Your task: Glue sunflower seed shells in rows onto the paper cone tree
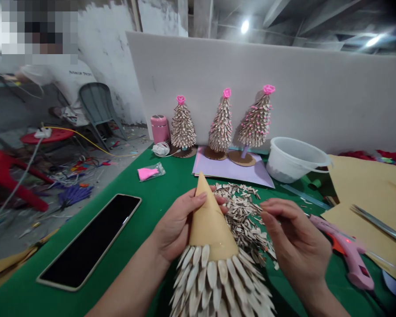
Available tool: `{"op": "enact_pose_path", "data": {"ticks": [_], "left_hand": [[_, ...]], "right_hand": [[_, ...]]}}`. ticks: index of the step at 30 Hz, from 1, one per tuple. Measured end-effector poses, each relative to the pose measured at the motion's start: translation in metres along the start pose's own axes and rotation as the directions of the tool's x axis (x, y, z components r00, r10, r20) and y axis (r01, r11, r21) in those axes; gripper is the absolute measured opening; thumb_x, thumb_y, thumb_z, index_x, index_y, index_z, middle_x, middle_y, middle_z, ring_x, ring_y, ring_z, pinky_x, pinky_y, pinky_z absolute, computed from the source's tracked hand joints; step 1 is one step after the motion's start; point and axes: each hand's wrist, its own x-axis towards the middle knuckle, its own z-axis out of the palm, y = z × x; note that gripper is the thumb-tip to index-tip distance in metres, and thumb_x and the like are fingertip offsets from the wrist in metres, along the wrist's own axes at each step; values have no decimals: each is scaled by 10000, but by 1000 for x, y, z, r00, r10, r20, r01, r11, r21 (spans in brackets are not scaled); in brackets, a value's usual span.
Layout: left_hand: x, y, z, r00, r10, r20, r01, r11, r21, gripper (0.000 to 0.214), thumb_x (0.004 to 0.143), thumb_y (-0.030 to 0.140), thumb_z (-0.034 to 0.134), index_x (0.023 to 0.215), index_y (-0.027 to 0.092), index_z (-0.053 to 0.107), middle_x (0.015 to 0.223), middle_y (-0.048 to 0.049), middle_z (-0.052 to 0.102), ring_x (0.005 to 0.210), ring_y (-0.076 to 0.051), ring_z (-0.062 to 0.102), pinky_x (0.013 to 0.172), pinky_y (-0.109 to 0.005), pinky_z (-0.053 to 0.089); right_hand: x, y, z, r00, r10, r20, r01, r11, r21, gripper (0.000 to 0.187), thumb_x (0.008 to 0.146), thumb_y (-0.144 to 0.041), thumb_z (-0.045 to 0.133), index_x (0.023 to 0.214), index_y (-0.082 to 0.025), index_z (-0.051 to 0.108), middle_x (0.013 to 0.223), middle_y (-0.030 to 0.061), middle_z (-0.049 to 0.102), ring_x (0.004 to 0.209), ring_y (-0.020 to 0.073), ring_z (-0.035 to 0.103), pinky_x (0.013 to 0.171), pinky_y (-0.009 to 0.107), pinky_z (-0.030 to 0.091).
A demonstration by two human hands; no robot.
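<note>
My left hand (178, 220) is wrapped round the upper part of a tan paper cone (213, 224), its thumb lying across the front. Rows of pale seed shells (214, 279) overlap around the cone's lower part, while the pointed top is bare. A shiny spot shows on the paper just above the top row. To the right, my right hand (295, 240) is pinched, thumb against fingers, beside a pile of loose shells (244, 211). Anything between those fingertips is too small to make out. A pink glue gun (346, 248) with a lit red light lies right of that hand.
Three shell-covered trees (221, 125) with pink tops stand at the back. Around me are a phone (92, 240), a pink bag (151, 172), a white tub (292, 160), scissors (383, 226) and tan paper (369, 185). A person (66, 83) is at the far left.
</note>
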Motion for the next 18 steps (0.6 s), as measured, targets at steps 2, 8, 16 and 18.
{"op": "enact_pose_path", "data": {"ticks": [2,8,16,18], "left_hand": [[1,3,-2,999,44,-1,-44,999,23,227,755,169,557,975,125,526,805,-96,659,745,-197,634,680,-316,495],[2,6,-8,990,139,21,-140,980,138,217,774,181,550,980,141,496,767,-71,647,724,-174,617,664,-294,483],[-6,8,-6,980,187,69,-197,957,214,247,765,227,582,986,146,504,785,-58,627,716,-145,582,673,-272,454],[-7,9,-5,977,193,89,-209,950,232,257,766,243,583,991,149,501,781,-53,618,702,-139,573,659,-269,449]], "right_hand": [[-1,-12,-4,997,-69,19,69,998,1,153,772,-99,566,849,-231,582,831,27,583,809,165,561,702,292,443],[5,-35,-15,854,-300,426,345,938,-31,200,767,-111,557,924,-235,554,835,53,613,770,149,603,627,228,516],[8,-44,-7,808,-400,433,467,883,-54,111,752,-134,579,811,-214,627,702,37,602,620,123,567,519,201,490],[7,-42,-8,795,-392,463,467,882,-54,154,746,-116,587,860,-208,633,727,31,597,636,116,557,528,202,485]]}}
